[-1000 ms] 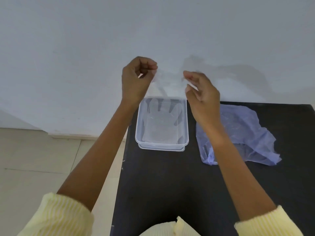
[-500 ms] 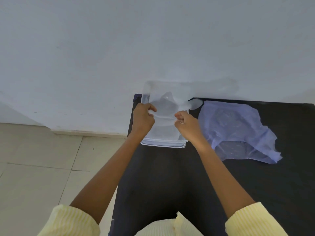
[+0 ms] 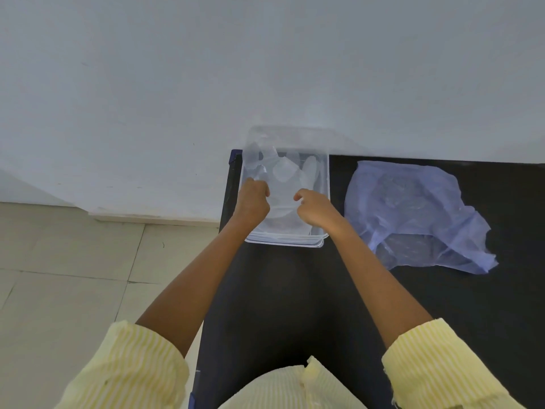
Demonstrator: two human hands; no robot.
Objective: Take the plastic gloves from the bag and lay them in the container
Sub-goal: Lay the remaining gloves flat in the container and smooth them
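Note:
A clear plastic container (image 3: 285, 242) stands at the far left corner of the black table. Inside it lies a transparent plastic glove (image 3: 283, 172), fingers pointing towards the wall. My left hand (image 3: 253, 199) is low over the container's left side, fingers closed on the glove's near left edge. My right hand (image 3: 315, 208) is at the container's right side, fingers curled and pinching the glove's near right edge. A crumpled pale blue bag (image 3: 413, 214) lies flat to the right of the container, with more clear plastic showing through it.
The black table (image 3: 280, 290) runs along a white wall (image 3: 265, 69). Its left edge drops to a tiled floor (image 3: 73, 276). My yellow striped sleeves (image 3: 126, 370) are at the bottom of the view.
Both hands came down from in front of the wall, carrying the glove into the container. The glove now rests inside it, and the hands sit lower and closer together.

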